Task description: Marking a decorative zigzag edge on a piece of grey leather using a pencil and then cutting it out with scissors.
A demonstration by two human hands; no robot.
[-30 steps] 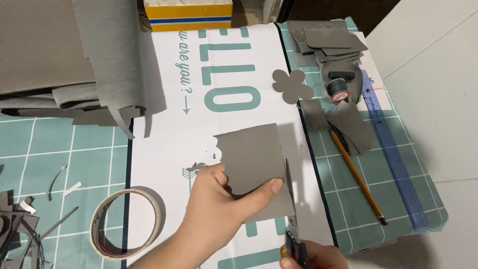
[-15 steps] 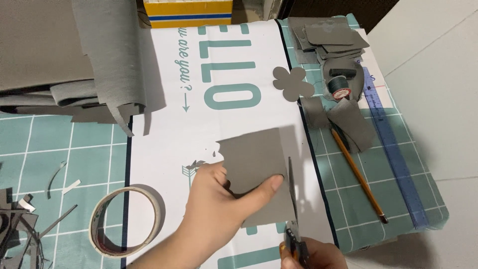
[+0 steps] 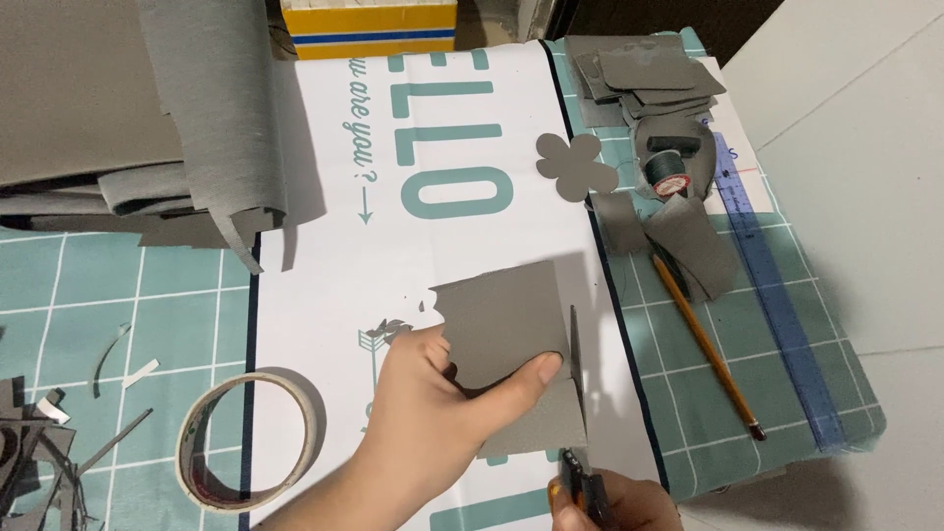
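My left hand [image 3: 442,403] pinches a grey square of felt [image 3: 511,334] just above the white printed sheet [image 3: 334,324], thumb on top near its right edge. My right hand [image 3: 615,501], mostly cut off at the bottom edge, grips a pair of scissors [image 3: 580,433]. The thin blades stand up along the felt's right edge. A grey flower-shaped felt cutout [image 3: 575,165] lies on the sheet farther back.
A roll of tape [image 3: 248,454] lies at lower left on the teal cutting mat [image 3: 108,315], with grey scraps [image 3: 29,442] beside it. A folded grey felt stack [image 3: 128,108] sits at upper left. A pencil [image 3: 703,344], blue ruler [image 3: 777,305], thread spool [image 3: 669,169] and felt pieces [image 3: 644,74] lie right.
The scissor blades have moved a little farther up along the felt's right edge. My left hand keeps its hold with the felt shifted slightly.
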